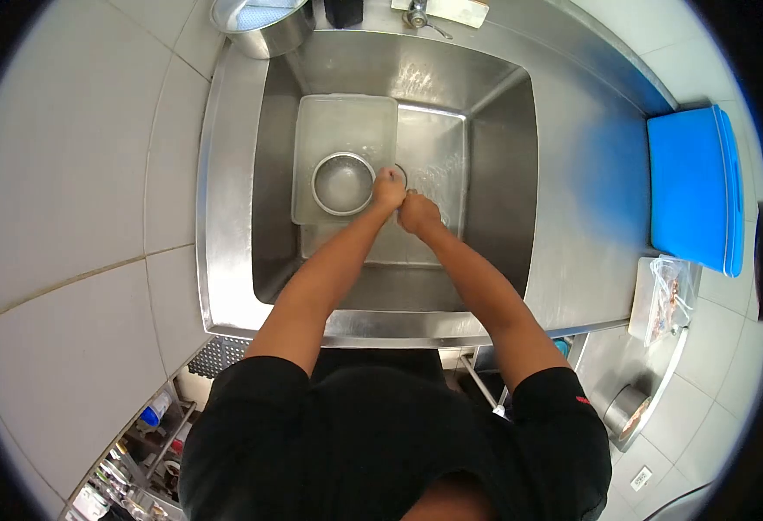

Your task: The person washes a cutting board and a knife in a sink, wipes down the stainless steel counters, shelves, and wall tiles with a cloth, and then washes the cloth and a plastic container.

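Both of my hands are close together over the sink (503,191). My left hand (388,188) is closed, and a thin dark curved edge (401,172) shows beside its fingers. What this edge belongs to is mostly hidden. Just to the right and a little nearer, my right hand (418,213) is closed too, its fingers curled out of sight. Left of my hands, a round metal-rimmed bowl or sieve (315,184) rests on a translucent rectangular plastic tray or lid (346,117) in the sink.
A metal pot (273,39) with a blue-and-white cloth stands at the back left corner. The tap (416,15) is behind the sink. On the right are a blue box (696,191) and a clear container (659,300). A tiled wall (60,174) borders the left.
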### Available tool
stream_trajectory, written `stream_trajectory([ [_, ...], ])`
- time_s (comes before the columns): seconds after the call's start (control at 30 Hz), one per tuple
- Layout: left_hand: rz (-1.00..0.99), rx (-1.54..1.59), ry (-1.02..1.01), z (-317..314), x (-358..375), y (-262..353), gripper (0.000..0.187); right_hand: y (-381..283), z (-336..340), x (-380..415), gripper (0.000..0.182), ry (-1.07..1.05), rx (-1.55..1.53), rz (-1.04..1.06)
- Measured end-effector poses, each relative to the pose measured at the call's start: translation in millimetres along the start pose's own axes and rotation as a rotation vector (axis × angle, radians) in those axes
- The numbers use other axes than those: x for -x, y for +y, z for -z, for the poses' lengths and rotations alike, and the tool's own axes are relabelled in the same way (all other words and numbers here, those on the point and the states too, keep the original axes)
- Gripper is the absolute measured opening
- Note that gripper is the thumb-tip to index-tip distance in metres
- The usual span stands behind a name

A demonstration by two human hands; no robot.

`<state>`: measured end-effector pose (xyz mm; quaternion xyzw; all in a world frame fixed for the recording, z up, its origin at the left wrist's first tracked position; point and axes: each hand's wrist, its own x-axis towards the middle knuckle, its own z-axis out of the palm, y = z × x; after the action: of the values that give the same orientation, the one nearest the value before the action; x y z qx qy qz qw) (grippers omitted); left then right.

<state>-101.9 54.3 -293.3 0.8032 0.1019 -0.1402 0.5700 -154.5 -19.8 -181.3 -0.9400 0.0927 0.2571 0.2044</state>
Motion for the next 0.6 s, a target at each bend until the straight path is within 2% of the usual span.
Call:
stream_trajectory([
  [0.07, 0.037, 0.011, -0.003, 24, 0, 15, 0.034, -2, 10, -2, 0.049, -0.080, 0.086, -0.183],
  [0.1, 0.075, 0.019, -0.011, 43, 5, 26, 0.041, -10, 24, 6, 0.049, -0.082, 0.087, -0.193],
  [0.17, -0.013, -0.251, 0.125, 75, 6, 19, 0.046, -28, 67, 29, 0.052, -0.100, 0.013, -0.226],
  [0.2, -0.083, -0.616, 0.199, 87, 4, 3, 0.062, -27, 81, 42, 0.052, -0.100, 0.020, -0.250],
  [0.23, -0.055, -0.920, 0.274, 84, -16, -40, 0.076, -25, 94, 55, 0.058, -0.061, -0.183, -0.161],
  [0.27, 0.074, -1.093, 0.216, 93, -31, -59, 0.081, -19, 102, 67, 0.064, -0.005, -0.388, -0.079],
  [0.3, 0.184, -1.269, 0.144, 99, -45, -75, 0.086, -12, 103, 81, 0.061, 0.109, -0.498, -0.061],
  [0.33, 0.217, -1.161, 0.179, 100, -52, -95, 0.087, -5, 104, 97, 0.059, 0.239, -0.598, -0.055],
  [0.37, 0.255, -1.054, 0.191, 105, -56, -121, 0.088, 2, 106, 115, 0.059, 0.277, -0.810, -0.062],
  [0.4, 0.163, -1.209, -0.001, 120, -70, -152, 0.085, 10, 110, 136, 0.060, 0.332, -1.019, -0.061],
  [0.43, 0.425, -1.228, 0.075, 106, -89, -163, 0.079, 20, 121, 159, 0.064, 0.424, -0.993, -0.040],
  [0.47, 0.332, -0.605, -0.381, 166, -110, -177, 0.060, 26, 128, 183, 0.068, 0.500, -0.966, -0.025],
  [0.5, -0.045, -1.098, -0.271, 149, -117, -254, 0.065, 39, 133, 209, 0.068, 0.555, -0.963, -0.093],
  [0.53, 0.247, -0.601, -0.299, 149, -98, -208, 0.062, 60, 126, 231, 0.066, 0.750, -0.877, -0.079],
  [0.57, 0.528, -0.131, -0.203, 151, -70, -142, 0.058, 85, 125, 260, 0.061, 0.859, -0.719, -0.153],
  [0.6, 0.525, -0.137, -0.225, 145, -59, -114, 0.058, 111, 119, 285, 0.055, 1.020, -0.670, -0.223],
])
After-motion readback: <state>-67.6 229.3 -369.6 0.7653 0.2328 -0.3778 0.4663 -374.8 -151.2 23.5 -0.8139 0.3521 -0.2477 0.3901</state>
